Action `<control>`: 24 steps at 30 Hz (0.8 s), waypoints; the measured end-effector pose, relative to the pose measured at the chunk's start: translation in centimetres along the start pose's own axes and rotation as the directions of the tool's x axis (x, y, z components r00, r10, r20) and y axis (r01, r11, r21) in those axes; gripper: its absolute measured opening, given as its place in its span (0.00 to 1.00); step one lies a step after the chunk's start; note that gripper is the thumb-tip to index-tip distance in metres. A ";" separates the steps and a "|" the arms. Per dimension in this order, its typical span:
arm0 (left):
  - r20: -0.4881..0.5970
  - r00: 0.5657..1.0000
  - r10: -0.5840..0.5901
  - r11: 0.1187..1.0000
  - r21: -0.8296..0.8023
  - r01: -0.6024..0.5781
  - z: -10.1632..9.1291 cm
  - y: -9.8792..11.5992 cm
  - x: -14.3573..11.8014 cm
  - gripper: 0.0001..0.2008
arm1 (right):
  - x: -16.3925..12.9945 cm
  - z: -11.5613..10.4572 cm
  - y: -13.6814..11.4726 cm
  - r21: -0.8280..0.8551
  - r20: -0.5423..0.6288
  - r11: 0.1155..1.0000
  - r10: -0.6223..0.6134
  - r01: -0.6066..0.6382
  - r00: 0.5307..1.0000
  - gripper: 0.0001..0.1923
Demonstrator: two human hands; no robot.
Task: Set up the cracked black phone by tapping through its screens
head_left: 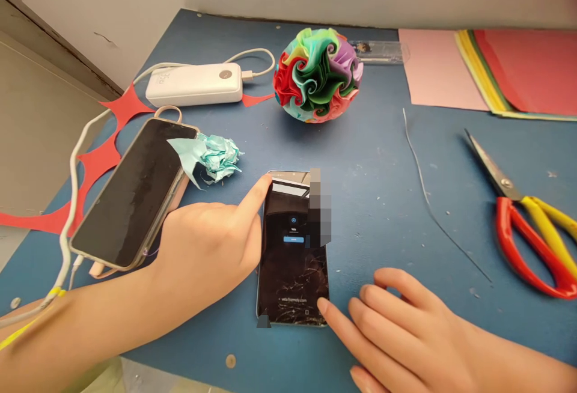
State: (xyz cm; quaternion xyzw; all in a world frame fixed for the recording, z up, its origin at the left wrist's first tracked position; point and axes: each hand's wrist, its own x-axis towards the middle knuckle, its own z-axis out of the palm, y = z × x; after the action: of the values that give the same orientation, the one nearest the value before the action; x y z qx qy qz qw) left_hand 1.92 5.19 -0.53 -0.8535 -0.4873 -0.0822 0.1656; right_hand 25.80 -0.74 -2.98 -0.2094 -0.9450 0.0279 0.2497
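A smartphone (291,267) with a cracked lower screen lies on the blue table in front of me; its display is dark with a small blue button. My left hand (211,240) rests along its left side, the index finger stretched to the upper left corner and the other fingers bent and partly hidden. Beyond the phone's lower right corner is my right hand (406,327), fingers apart, its index fingertip at the screen's edge. Blurred blocks cover part of the phone's right side. Close to my left wrist, a second phone (135,191) lies face up, its screen black.
Crumpled light-blue paper (220,155) touches the second phone. Behind are a white power bank (193,85) with a cable, red paper scraps (101,161) and a colourful paper ball (320,77). Rightward lie a thin wire (424,185), scissors (509,237) and coloured paper sheets (532,68).
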 end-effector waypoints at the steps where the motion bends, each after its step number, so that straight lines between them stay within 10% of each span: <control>1: 0.008 1.000 0.000 1.000 -0.001 0.000 0.0 0.0 0.0 0.23 | 0.0 0.0 0.0 0.001 0.003 1.000 -0.005 0.005 1.000 0.19; 24: 0.011 1.000 -0.017 1.000 0.010 0.017 -0.5 -0.4 0.2 0.23 | -0.2 0.5 -0.8 0.000 -0.014 1.000 -0.003 0.003 1.000 0.23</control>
State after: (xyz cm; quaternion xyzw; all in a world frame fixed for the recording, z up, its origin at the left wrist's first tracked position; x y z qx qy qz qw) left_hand 1.72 5.36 0.06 -0.8488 -0.4960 -0.0763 0.1664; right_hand 25.37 -1.54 -3.37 -0.2080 -0.9436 0.0260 0.2563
